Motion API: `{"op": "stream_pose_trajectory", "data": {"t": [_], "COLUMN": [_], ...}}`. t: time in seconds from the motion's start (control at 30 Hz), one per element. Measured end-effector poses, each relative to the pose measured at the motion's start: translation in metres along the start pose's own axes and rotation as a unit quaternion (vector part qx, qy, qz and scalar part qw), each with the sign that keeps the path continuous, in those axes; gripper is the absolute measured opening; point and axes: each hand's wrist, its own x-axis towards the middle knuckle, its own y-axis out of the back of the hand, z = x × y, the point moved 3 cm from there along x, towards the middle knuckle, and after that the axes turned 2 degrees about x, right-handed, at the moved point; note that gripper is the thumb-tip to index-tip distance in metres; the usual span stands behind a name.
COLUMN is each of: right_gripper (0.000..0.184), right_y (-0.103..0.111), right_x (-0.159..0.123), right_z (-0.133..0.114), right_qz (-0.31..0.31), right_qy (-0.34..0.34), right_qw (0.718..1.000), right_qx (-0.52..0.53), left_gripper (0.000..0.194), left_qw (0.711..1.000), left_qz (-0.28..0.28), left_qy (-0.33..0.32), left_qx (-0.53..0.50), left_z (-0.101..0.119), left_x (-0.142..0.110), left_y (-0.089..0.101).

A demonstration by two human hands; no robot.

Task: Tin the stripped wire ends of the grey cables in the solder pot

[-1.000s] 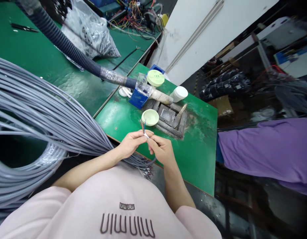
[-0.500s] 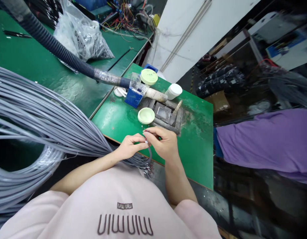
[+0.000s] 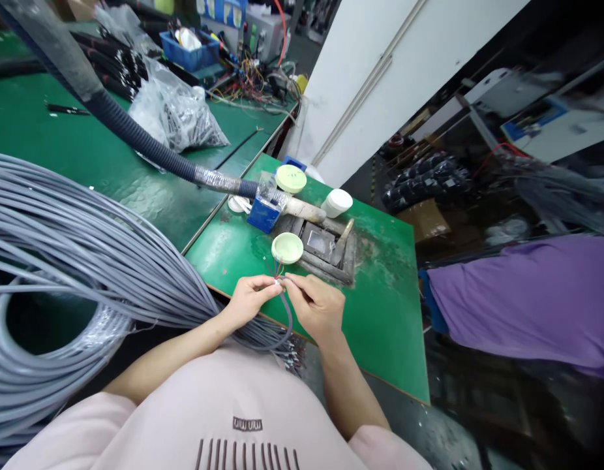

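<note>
A grey cable (image 3: 287,318) bends up to my hands, its end split into several thin red and dark wires (image 3: 278,268) that fan out. My left hand (image 3: 253,297) pinches the cable at the white band below the wires. Close beside it, my right hand (image 3: 317,301) has thumb and forefinger closed on the same cable end. Just beyond the wire tips stands a pale green bowl (image 3: 287,248). Behind it, a dark square metal tray (image 3: 320,244) holds a brush-like tool (image 3: 343,242).
A thick bundle of grey cables (image 3: 111,241) spreads across the left. A ribbed hose (image 3: 150,142) crosses above the green table (image 3: 380,307) to a blue block (image 3: 263,214). Further back are a white tub (image 3: 337,203), a pale green lid (image 3: 291,178) and a plastic bag (image 3: 179,111). A person's purple garment (image 3: 522,294) shows at right.
My right hand has shifted from the coloured wires down to the cable by the white band. The wires now stand more spread. The camera view has tilted upward slightly.
</note>
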Motion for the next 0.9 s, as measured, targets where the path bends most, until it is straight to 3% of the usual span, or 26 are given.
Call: {"op": "stream_pose_trajectory", "data": {"t": [0.2,0.3,0.5,0.63,0.7,0.8,0.9], "right_gripper": [0.013,0.027,0.048,0.045,0.039,0.025,0.023], "right_y": [0.016,0.02,0.002,-0.005,-0.001,0.011,0.017], "right_x": [0.003,0.005,-0.002,-0.008,-0.008,-0.005,-0.006], "right_z": [0.002,0.012,0.018,0.016,0.018,0.032,0.055], "right_qz": [0.016,0.001,-0.082,-0.041,0.016,0.122,0.204], "right_qy": [0.026,0.065,0.185,0.214,0.181,-0.002,-0.172], "right_qw": [1.0,0.997,0.979,0.975,0.982,0.989,0.953], "right_qx": [0.005,0.035,0.018,0.031,0.06,0.088,0.146], "left_gripper": [0.03,0.034,0.031,0.03,0.033,0.033,0.024], "left_qw": [0.994,0.981,0.948,0.95,0.968,0.993,0.989], "left_qz": [0.025,0.012,-0.059,-0.072,-0.071,-0.081,-0.098], "left_qy": [0.043,0.082,0.1,0.111,0.101,0.048,-0.058], "left_qx": [-0.095,-0.176,-0.295,-0.284,-0.221,-0.068,0.099], "left_z": [0.006,0.012,0.028,0.031,0.034,0.046,0.064], "left_x": [0.005,0.004,0.002,0.001,-0.001,-0.011,-0.023], "left_y": [0.004,0.003,-0.006,-0.01,-0.008,-0.003,0.005]}}
